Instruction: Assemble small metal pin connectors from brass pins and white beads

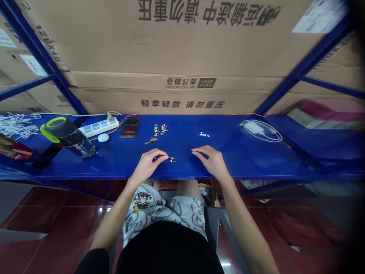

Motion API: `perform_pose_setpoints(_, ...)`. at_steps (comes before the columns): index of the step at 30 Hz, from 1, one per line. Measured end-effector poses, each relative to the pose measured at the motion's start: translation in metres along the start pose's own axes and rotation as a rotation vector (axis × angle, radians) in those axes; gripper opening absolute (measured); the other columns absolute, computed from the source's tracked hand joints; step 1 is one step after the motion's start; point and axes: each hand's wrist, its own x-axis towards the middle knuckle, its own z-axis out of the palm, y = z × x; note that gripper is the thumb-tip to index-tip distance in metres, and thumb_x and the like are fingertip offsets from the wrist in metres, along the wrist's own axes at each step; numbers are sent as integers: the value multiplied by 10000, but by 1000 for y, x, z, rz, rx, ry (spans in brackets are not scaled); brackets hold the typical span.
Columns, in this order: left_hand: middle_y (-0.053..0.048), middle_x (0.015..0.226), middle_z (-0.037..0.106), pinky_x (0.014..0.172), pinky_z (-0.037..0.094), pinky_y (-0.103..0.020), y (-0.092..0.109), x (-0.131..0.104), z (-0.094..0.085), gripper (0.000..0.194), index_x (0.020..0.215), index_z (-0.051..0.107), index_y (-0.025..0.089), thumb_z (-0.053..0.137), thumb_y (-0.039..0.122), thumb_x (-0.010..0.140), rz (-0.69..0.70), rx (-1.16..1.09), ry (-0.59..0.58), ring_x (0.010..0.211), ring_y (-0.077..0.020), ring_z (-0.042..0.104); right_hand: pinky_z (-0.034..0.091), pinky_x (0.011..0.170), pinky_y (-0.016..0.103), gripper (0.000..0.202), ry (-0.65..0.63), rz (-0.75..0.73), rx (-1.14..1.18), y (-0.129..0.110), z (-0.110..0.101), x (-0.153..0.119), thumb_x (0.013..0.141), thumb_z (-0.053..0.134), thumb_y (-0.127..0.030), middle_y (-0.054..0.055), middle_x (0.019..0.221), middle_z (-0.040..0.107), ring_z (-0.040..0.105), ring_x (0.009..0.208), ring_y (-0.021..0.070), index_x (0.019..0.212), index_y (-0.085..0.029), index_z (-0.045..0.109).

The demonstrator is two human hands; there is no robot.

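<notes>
My left hand (148, 161) is closed in a pinch at the front of the blue table. A thin screw-like piece (172, 158) sticks out from its fingertips. Just below that lies a similar small piece with a white part (171, 161). My right hand (211, 158) hovers to the right, thumb and forefinger together; whatever is in them is too small to make out. Farther back stand several screw-like pieces with white parts (156, 129), and beside them loose brass-coloured screws (152, 139). Several small white pieces (203, 134) lie beyond my right hand.
To the left are a dark bottle (74, 139) with a green loop, a power strip (98, 127), a white round object (103, 137) and a dark phone-like object (130, 127). A white charger with cable (256, 128) lies right. Cardboard (176, 49) backs the table (176, 173).
</notes>
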Motion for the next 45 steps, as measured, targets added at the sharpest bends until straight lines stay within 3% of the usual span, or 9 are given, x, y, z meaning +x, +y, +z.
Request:
perform_pose_setpoints(2, -20, 931, 738, 782, 488, -273, 4, 1, 5, 178, 939, 733, 219, 623, 351, 986, 1, -29, 30, 853, -169, 666, 585, 869, 408, 213, 39, 101, 195, -15, 9, -2, 943, 642, -408, 35, 916, 796, 739, 871, 237, 996, -256, 782)
perform_pose_setpoints(4, -21, 921, 735, 774, 494, -270, 5, 1, 10, 189, 947, 739, 218, 626, 365, 983, 8, -53, 56, 845, -169, 665, 607, 825, 384, 238, -26, 172, 385, -31, 20, -4, 945, 635, -422, 29, 916, 802, 757, 840, 228, 1042, -256, 775)
perform_pose_setpoints(8, -25, 891, 730, 771, 500, -275, 5, 0, 17, 215, 948, 747, 222, 618, 389, 986, 28, -64, 69, 827, -172, 668, 602, 898, 391, 226, -83, 157, 443, -46, 34, -6, 914, 678, -425, 19, 978, 805, 765, 909, 234, 1048, -275, 782)
perform_pose_setpoints(15, -32, 887, 741, 800, 510, -296, 1, -1, 21, 204, 953, 755, 218, 624, 372, 986, 69, -35, 100, 831, -179, 676, 618, 890, 393, 226, -87, 169, 488, -42, 33, -6, 865, 736, -423, 26, 990, 803, 765, 920, 241, 1017, -263, 784)
perform_pose_setpoints(29, -40, 959, 760, 823, 534, -320, -5, -1, 23, 152, 1013, 760, 232, 658, 337, 968, 100, -13, 32, 880, -186, 682, 609, 838, 374, 173, -33, 135, 436, -40, 34, -7, 876, 718, -385, 27, 947, 798, 751, 868, 224, 972, -259, 788)
perform_pose_setpoints(45, -35, 918, 757, 817, 543, -326, -1, -2, 23, 152, 956, 761, 229, 678, 357, 951, 82, -14, 125, 855, -187, 689, 633, 878, 388, 222, -59, 164, 495, -39, 35, -6, 871, 733, -424, 28, 975, 800, 773, 902, 235, 1016, -259, 766)
